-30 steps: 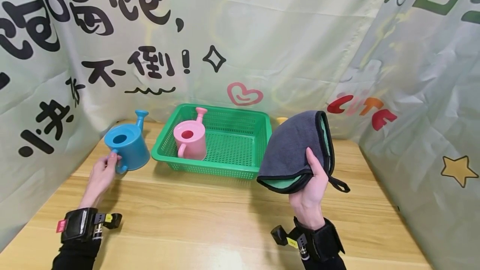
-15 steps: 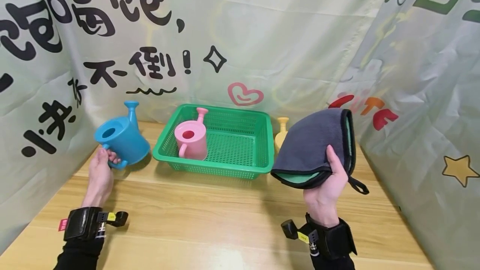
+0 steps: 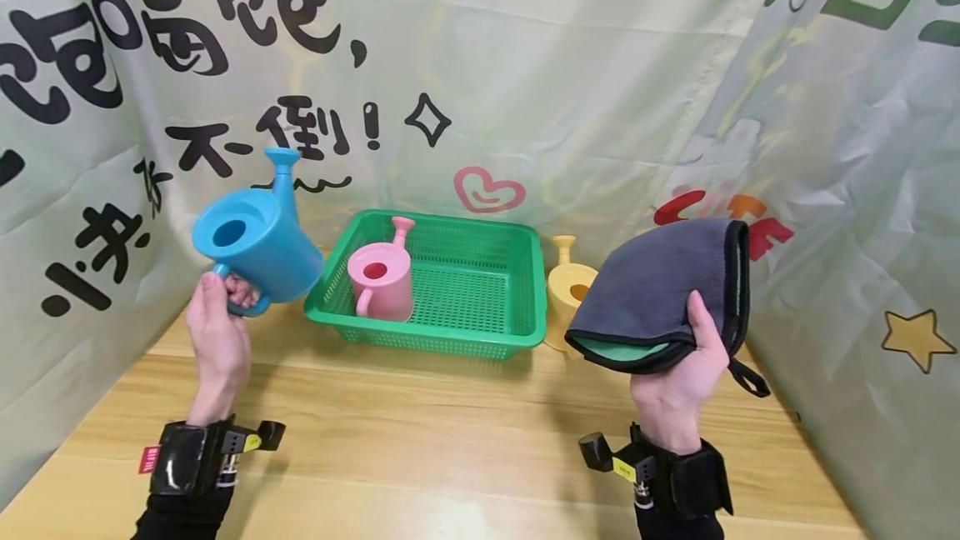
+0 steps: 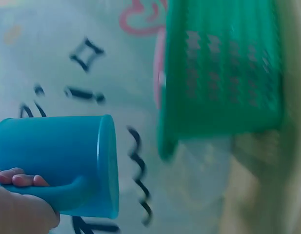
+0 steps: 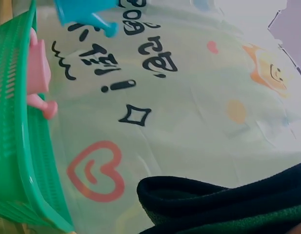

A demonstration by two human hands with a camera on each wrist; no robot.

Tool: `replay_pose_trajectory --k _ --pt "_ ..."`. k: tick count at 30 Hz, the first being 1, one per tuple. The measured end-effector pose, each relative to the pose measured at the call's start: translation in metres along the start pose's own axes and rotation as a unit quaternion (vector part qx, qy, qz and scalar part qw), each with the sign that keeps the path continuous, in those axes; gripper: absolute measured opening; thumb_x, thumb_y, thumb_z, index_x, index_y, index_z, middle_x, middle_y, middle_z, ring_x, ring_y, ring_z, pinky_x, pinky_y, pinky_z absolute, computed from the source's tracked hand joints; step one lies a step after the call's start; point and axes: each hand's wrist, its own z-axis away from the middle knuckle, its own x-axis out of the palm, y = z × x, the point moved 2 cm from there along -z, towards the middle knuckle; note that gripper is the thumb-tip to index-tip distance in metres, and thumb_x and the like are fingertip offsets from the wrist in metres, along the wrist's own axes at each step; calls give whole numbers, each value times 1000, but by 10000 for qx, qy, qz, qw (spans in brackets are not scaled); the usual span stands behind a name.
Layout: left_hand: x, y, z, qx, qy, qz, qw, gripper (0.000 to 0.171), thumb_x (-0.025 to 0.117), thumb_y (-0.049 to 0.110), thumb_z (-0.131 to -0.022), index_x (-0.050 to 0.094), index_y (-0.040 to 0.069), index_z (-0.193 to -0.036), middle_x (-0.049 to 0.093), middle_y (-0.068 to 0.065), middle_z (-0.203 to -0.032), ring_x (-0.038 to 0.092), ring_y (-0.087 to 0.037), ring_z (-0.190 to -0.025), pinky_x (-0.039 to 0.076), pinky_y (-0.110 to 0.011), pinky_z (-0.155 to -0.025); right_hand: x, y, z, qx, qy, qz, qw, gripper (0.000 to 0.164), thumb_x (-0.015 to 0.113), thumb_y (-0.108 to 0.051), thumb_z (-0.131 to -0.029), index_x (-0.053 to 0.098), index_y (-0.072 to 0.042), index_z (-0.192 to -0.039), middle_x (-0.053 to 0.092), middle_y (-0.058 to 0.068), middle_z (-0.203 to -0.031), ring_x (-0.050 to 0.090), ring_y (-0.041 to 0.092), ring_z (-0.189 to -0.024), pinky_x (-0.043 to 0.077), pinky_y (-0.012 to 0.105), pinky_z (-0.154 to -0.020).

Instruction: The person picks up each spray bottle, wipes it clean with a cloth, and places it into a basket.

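Note:
My left hand (image 3: 221, 327) grips the handle of a blue watering can (image 3: 262, 244), raised off the table left of the green basket (image 3: 427, 340). In the left wrist view, fingers curl round the handle of the blue can (image 4: 57, 146). My right hand (image 3: 682, 382) holds a folded grey cloth (image 3: 652, 282) with green inside, black edging and a hanging loop; the thumb lies on its front. A pink watering can (image 3: 382, 286) stands in the left part of the basket. Partly behind the cloth, a yellow watering can (image 3: 558, 286) stands at the basket's right.
The wooden table (image 3: 420, 432) runs up to a printed fabric backdrop (image 3: 600, 65) behind and on both sides. The basket stands near the back, in the middle, with its long rim facing me.
My left hand has taken a fuller grip on the blue watering can and lifted it off the table. My right hand has moved right with the cloth, uncovering more of the yellow can.

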Motion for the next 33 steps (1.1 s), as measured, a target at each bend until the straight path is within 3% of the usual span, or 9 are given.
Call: replay_pose_trajectory --k 8,10,14,17,22,27,30,33 --pt "55 8 47 417 -850 -828 9921 28 36 28 -110 50 12 -92 45 2 -84 43 -13 -82 39 -21 -80 1 24 14 -114 -313 1295 9910 32 51 -19 -104 52 -8 -134 65 4 -122 68 19 -104 55 28 -92" --pt "67 7 59 506 -1161 -771 9889 27 34 28 -111 50 13 -93 45 3 -85 43 -13 -82 39 -22 -80 1 30 17 -172 -386 1536 9872 32 52 -20 -104 54 -8 -133 67 3 -121 69 17 -103 56 27 -92" --pt "88 5 79 763 -1742 -812 9784 28 31 26 -111 49 15 -94 44 6 -84 43 -12 -79 38 -23 -78 1 41 24 -314 -592 1777 9818 31 55 -19 -103 57 -6 -131 69 3 -120 70 16 -103 56 27 -92" --pt "102 3 93 894 -2041 -1121 9684 35 28 25 -112 48 5 -92 44 5 -85 44 -12 -80 39 -23 -78 1 48 27 -472 -858 2005 9748 29 55 -19 -103 58 -6 -129 69 1 -119 70 14 -103 56 27 -92" --pt "120 -1 113 895 -2273 -1684 9550 40 24 18 -112 44 -12 -93 44 -7 -87 44 -13 -83 40 -24 -78 0 59 33 -613 -1462 2298 9602 24 53 -17 -104 59 -8 -126 69 -1 -117 70 12 -102 56 26 -92" --pt "133 -6 128 665 -2681 -1574 9481 31 24 7 -110 44 -10 -94 43 -10 -84 41 -10 -76 38 -24 -72 -2 67 38 -518 -1893 2505 9480 26 48 -17 -106 59 -10 -129 69 -2 -120 69 12 -106 55 26 -94" --pt "138 -10 135 686 -3001 -1577 9383 27 26 3 -109 45 -7 -94 42 -5 -84 40 -8 -77 38 -25 -72 -4 71 40 -472 -2080 2634 9408 30 46 -16 -107 56 -9 -134 66 -1 -126 66 11 -114 53 26 -99" --pt "143 -14 142 686 -3261 -1674 9279 25 30 3 -109 47 -4 -92 40 -3 -80 39 -8 -74 37 -25 -71 -5 76 42 -740 -2192 2766 9327 34 47 -14 -107 52 -8 -140 62 -2 -135 59 9 -125 47 24 -106"
